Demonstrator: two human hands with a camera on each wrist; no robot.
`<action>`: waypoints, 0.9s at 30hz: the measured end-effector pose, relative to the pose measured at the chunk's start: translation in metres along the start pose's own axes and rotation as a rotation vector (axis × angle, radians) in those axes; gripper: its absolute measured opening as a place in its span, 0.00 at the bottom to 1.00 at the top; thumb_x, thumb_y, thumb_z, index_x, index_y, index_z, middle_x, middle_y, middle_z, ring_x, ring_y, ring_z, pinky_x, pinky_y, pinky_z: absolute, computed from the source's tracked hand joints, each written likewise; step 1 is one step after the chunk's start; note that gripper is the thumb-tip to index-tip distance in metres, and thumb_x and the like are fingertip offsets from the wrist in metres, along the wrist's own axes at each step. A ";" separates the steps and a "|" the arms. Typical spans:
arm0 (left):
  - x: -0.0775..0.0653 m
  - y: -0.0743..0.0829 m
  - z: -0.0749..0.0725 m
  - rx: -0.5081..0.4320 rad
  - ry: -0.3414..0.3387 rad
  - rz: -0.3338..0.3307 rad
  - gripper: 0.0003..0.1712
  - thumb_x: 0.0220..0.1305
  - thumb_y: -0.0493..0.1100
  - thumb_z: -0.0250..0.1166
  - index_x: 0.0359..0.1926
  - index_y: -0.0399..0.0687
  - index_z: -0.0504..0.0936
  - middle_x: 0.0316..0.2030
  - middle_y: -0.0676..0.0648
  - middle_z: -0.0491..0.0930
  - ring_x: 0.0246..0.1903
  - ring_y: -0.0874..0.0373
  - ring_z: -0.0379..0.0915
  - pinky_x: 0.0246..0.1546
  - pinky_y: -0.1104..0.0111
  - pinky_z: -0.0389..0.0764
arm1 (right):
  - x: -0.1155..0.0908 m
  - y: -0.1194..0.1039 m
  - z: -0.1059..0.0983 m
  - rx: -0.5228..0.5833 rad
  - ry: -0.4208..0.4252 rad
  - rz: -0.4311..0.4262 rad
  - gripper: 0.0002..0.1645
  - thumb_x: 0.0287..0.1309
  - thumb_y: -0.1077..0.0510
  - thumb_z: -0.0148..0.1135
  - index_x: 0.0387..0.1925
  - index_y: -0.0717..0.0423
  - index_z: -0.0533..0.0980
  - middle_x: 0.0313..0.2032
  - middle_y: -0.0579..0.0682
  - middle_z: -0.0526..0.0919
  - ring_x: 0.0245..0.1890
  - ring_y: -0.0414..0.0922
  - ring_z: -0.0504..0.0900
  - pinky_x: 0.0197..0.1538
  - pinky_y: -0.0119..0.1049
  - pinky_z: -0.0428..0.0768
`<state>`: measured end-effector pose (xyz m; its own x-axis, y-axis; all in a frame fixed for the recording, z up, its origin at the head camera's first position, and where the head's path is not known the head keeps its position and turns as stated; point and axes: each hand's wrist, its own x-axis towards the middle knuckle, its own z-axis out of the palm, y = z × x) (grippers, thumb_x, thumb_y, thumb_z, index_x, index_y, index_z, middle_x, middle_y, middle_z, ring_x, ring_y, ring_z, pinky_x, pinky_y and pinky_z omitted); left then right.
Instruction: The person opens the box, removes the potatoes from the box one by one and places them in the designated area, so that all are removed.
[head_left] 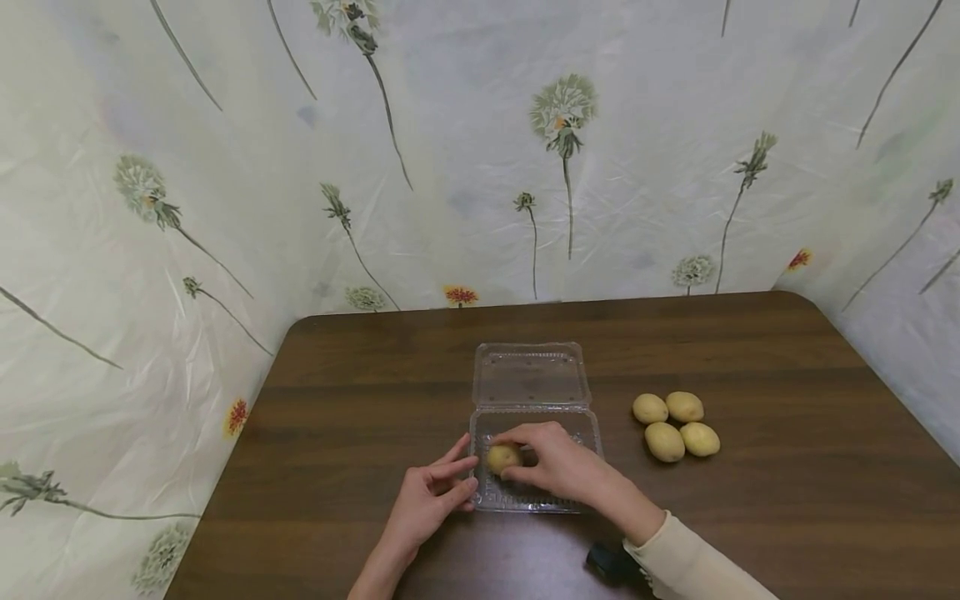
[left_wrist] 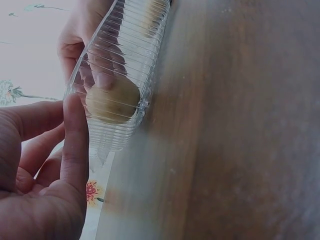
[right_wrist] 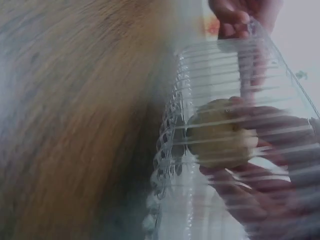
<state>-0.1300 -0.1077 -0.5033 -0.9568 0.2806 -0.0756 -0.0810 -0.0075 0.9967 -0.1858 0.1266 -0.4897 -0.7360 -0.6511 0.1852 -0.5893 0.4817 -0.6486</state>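
A clear plastic clamshell container point(head_left: 536, 500) lies on the table with its lid point(head_left: 531, 375) folded back away from the person. Inside its left end sits a potato point(head_left: 504, 458), which the right hand point(head_left: 558, 462) grips between thumb and fingers. Through the ribbed wall, the same potato point(left_wrist: 114, 100) shows low against the base, fingers on it. At the container's left side the left hand point(head_left: 427, 496) pinches the rim between thumb and fingers. In the right wrist view the left hand point(right_wrist: 245, 20) appears at the far corner of the container.
Several potatoes point(head_left: 664, 442) lie grouped on the brown wooden table point(head_left: 360, 417), to the right of the container. A black object point(head_left: 611, 562) is beside the right sleeve point(head_left: 690, 558) near the front. Behind the table hangs a flower-patterned sheet point(head_left: 450, 167).
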 end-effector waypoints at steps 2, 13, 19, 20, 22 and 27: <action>0.000 0.000 0.000 0.001 0.001 0.005 0.22 0.62 0.34 0.68 0.56 0.30 0.79 0.69 0.46 0.64 0.29 0.61 0.78 0.36 0.64 0.86 | -0.001 0.002 -0.001 0.031 0.006 0.016 0.23 0.56 0.57 0.72 0.54 0.59 0.80 0.49 0.49 0.84 0.47 0.41 0.81 0.48 0.34 0.83; -0.001 0.000 0.000 0.002 0.006 0.012 0.22 0.62 0.34 0.68 0.56 0.30 0.79 0.69 0.46 0.65 0.29 0.61 0.78 0.36 0.63 0.86 | -0.010 -0.001 -0.012 0.152 0.052 0.026 0.24 0.57 0.52 0.71 0.54 0.58 0.80 0.48 0.46 0.84 0.47 0.43 0.82 0.47 0.36 0.84; 0.000 0.000 0.000 -0.001 0.004 0.009 0.22 0.62 0.33 0.68 0.56 0.30 0.78 0.69 0.46 0.64 0.29 0.61 0.77 0.35 0.64 0.86 | -0.017 -0.006 -0.017 0.272 0.078 0.072 0.26 0.56 0.49 0.71 0.54 0.55 0.80 0.48 0.44 0.84 0.48 0.44 0.82 0.46 0.38 0.85; 0.000 0.000 0.000 0.000 0.001 0.009 0.22 0.62 0.33 0.68 0.57 0.30 0.78 0.69 0.46 0.64 0.29 0.61 0.77 0.36 0.64 0.86 | -0.019 -0.007 -0.018 0.300 0.078 0.082 0.26 0.56 0.48 0.71 0.55 0.55 0.80 0.49 0.44 0.84 0.48 0.45 0.82 0.47 0.37 0.84; 0.000 0.000 0.000 0.002 -0.002 0.005 0.22 0.62 0.33 0.68 0.57 0.30 0.78 0.69 0.46 0.64 0.29 0.61 0.77 0.36 0.65 0.86 | -0.021 -0.007 -0.019 0.359 0.076 0.099 0.27 0.57 0.49 0.71 0.55 0.56 0.79 0.50 0.46 0.83 0.50 0.47 0.82 0.48 0.36 0.84; 0.001 0.001 0.000 0.023 0.001 0.002 0.22 0.62 0.34 0.68 0.56 0.31 0.79 0.69 0.47 0.65 0.29 0.61 0.78 0.35 0.67 0.86 | -0.028 -0.008 -0.022 0.443 0.096 0.121 0.28 0.56 0.50 0.71 0.56 0.58 0.78 0.53 0.49 0.82 0.51 0.51 0.80 0.49 0.35 0.83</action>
<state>-0.1305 -0.1076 -0.5028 -0.9572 0.2800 -0.0737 -0.0727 0.0141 0.9973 -0.1677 0.1543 -0.4738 -0.8305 -0.5384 0.1432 -0.3143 0.2405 -0.9184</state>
